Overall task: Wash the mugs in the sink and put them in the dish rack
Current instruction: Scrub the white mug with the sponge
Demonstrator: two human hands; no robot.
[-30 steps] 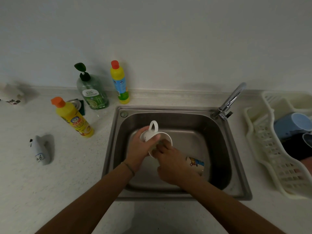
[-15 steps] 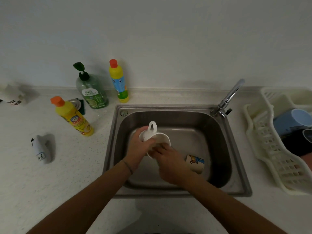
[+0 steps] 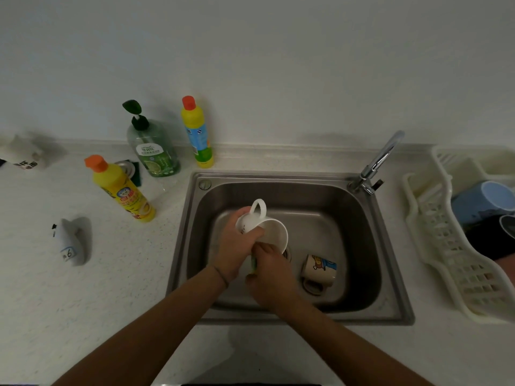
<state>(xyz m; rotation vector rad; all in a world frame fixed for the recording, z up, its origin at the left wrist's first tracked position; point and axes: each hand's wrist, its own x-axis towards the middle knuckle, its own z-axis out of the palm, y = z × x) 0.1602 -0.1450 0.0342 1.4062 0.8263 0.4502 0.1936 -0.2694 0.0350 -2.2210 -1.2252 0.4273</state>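
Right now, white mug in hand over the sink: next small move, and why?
Probably keep scrubbing: the left hand grips the white mug tilted over the sink, the right hand holds a sponge at its rim, and no water runs from the faucet.

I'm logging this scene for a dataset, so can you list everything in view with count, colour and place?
white mug: 1, white, held over the sink
cartoon mug: 1, beige with print, lying on its side in the sink
sink: 1, steel, centre
faucet: 1, chrome, sink's back right corner
dish rack: 1, cream, right counter
blue mug: 1, in rack
yellow bottles: 2, orange caps, left of sink
green soap dispenser: 1, by wall
left hand: grips white mug
right hand: holds a greenish sponge at the mug
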